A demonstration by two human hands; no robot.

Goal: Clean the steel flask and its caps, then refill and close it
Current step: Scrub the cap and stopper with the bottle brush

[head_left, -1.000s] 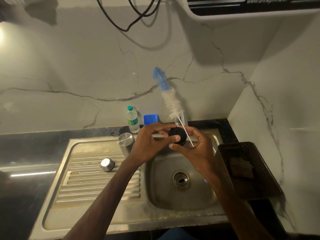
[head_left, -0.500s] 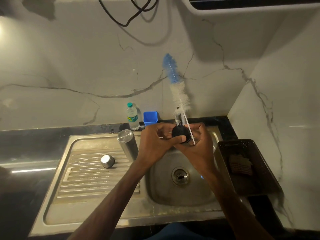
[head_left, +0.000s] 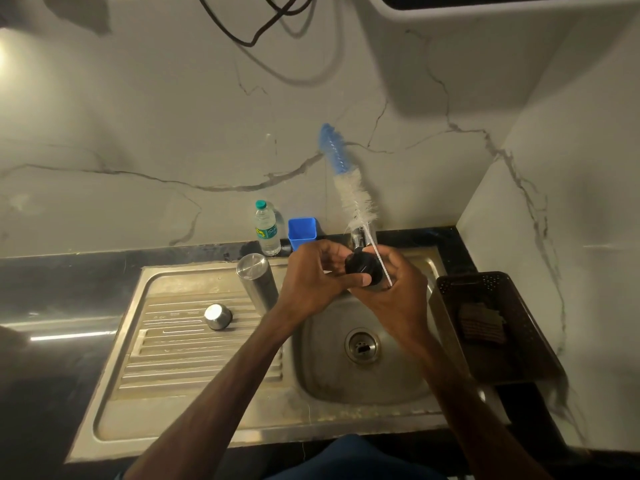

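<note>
A stainless steel sink (head_left: 207, 431) sits below a marble wall. Over the basin, the left hand (head_left: 311, 282) pinches a round black cap (head_left: 362, 266), thumb across its face. The right hand (head_left: 398, 296) cradles the cap and grips a blue-and-white bottle brush (head_left: 346, 181), whose long axis is near upright with the bristles tilted up-left. The cylindrical steel flask (head_left: 258, 278) stands on the drainboard.

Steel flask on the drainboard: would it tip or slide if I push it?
Likely tips: the steel flask stands tall and narrow on the ribbed drainboard. Its smooth metal may slip in a grip. Once down, its round body would probably roll.
</note>
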